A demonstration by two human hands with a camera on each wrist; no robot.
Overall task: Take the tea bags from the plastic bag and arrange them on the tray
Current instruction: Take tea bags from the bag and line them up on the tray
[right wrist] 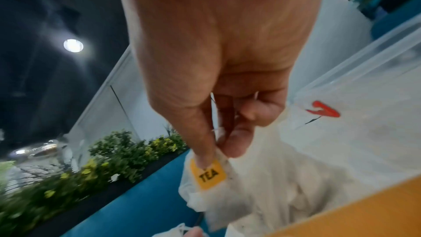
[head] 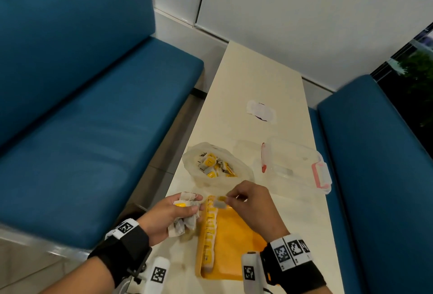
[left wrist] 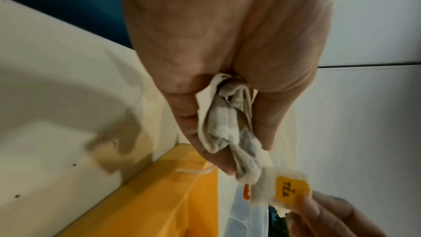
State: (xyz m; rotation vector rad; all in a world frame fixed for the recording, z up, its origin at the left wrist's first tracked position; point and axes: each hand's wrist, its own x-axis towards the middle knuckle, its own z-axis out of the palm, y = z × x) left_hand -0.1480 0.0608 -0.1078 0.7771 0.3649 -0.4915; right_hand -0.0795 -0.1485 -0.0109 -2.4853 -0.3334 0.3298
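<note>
A yellow tray [head: 236,242] lies on the table near me, with a row of tea bags [head: 209,230] along its left edge. My left hand [head: 173,214] grips a bunch of white tea bags [left wrist: 230,129] just left of the tray. My right hand [head: 246,200] pinches one tea bag [head: 221,202] by its yellow "TEA" tag [right wrist: 208,174] over the tray's far left corner. Behind the tray sits the open plastic bag [head: 216,167] with several yellow-tagged tea bags inside.
A clear plastic box [head: 297,167] with red latches stands right of the bag. A white wrapper [head: 261,111] lies farther back on the cream table [head: 257,78]. Blue benches [head: 82,106] flank the table on both sides.
</note>
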